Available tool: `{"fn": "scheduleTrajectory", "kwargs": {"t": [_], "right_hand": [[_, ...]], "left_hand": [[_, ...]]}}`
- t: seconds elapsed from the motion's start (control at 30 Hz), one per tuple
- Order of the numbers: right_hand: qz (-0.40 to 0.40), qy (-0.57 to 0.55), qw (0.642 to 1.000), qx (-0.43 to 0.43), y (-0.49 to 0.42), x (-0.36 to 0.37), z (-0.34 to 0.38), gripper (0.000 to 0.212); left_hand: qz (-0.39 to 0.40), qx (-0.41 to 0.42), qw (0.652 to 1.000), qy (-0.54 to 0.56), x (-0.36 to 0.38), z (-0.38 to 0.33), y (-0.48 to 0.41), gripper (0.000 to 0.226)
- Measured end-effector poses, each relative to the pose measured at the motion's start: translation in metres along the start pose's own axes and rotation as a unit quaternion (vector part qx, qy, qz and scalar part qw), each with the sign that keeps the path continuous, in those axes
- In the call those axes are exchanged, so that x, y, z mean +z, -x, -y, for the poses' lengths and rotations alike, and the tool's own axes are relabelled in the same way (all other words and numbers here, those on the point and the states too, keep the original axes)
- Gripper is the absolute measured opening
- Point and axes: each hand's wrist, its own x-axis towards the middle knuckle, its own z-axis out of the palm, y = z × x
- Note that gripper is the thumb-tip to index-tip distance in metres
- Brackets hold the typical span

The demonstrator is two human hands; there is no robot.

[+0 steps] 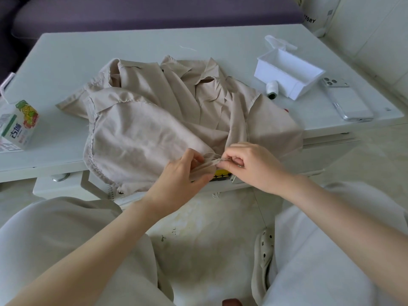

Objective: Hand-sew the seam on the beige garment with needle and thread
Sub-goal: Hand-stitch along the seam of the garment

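Hand-sewing a beige garment on a table, centre frame.
Spread left to right, hem over the near edge; seam fold pinched in left hand, thread in right hand. "TORY" on bag, upper right; Chinese print on carton, left.

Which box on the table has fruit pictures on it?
The small drink carton at the left edge of the table; fruit is printed near its top. The other box, on the right, is plain white and open.
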Motion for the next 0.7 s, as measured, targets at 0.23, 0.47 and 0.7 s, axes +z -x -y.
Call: {"fn": "scheduleTrajectory", "kwargs": {"t": [0.23, 0.47, 0.7], "right_hand": [[0.024, 0.004, 1.0, 0.006, 0.006, 0.007, -0.006, 0.026], [0.046, 0.006, 0.999, 0.009, 0.009, 0.011, -0.008, 0.033], [0.057, 0.036, 0.998, 0.013, 0.007, 0.009, -0.009, 0.032]], "left_hand": [[-0.056, 0.037, 0.997, 0.036, 0.002, -0.001, 0.0, 0.024], [-0.086, 0.06, 0.993, 0.052, 0.002, -0.001, -0.002, 0.029], [-0.054, 0.047, 0.997, 0.042, 0.002, -0.002, -0.005, 0.008]]}}
